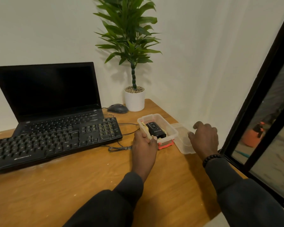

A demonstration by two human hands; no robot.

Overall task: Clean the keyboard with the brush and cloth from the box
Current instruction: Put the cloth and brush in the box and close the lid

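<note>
A black external keyboard [56,140] lies on the wooden desk [88,185] in front of a laptop. To its right stands a clear plastic box [169,126] with red clips, lid off. Inside lie a black device [155,129] and a yellowish cloth [145,128]. My left hand [143,146] grips the box's near left wall, fingers curled over the rim and touching the cloth. My right hand [203,138] rests with fingers spread on the clear lid [184,145], which lies on the desk right of the box. No brush is visible.
A black laptop [47,94] stands open behind the keyboard. A dark mouse [117,108] and a potted plant [134,99] sit at the back. The keyboard cable [120,147] loops beside the box. A black-framed window [261,112] borders the desk's right edge.
</note>
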